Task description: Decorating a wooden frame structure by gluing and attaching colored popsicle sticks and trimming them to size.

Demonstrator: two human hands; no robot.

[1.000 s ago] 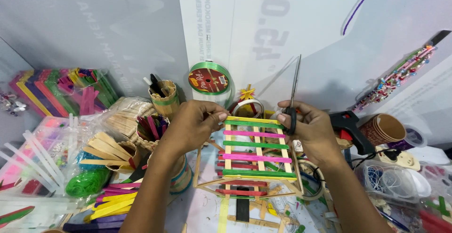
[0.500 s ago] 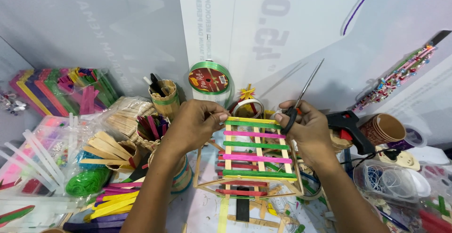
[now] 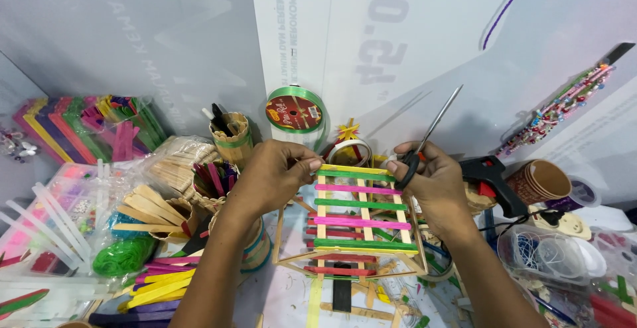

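- 2 hands up at the far end of a stick frame (image 3: 361,218), 1 on each top corner, well apart from each other across its width.
- Left hand (image 3: 275,179): fingertips pinched together on the frame's top-left corner, by the yellow and green cross slats.
- Right hand (image 3: 431,185): closed around the black handles of a pair of scissors (image 3: 428,139), knuckles touching the frame's top-right corner; blades tilted up and to the right, away from the frame, tips in the air; blades seemingly closed or nearly so.
- Frame directly between and below both hands, long axis running from the hands back toward the body; coloured slats (green, pink, red) lying crosswise on 2 pale uprights.
- Neither hand clearly nearer: each on its own corner, only the right one carrying a tool.
- Farther out: green ribbon spool (image 3: 294,110) behind the left hand, black glue gun (image 3: 491,175) just right of the right hand, stack of brown paper cups (image 3: 541,182) beyond it.
- Left edge: piles of coloured craft sticks (image 3: 86,129).
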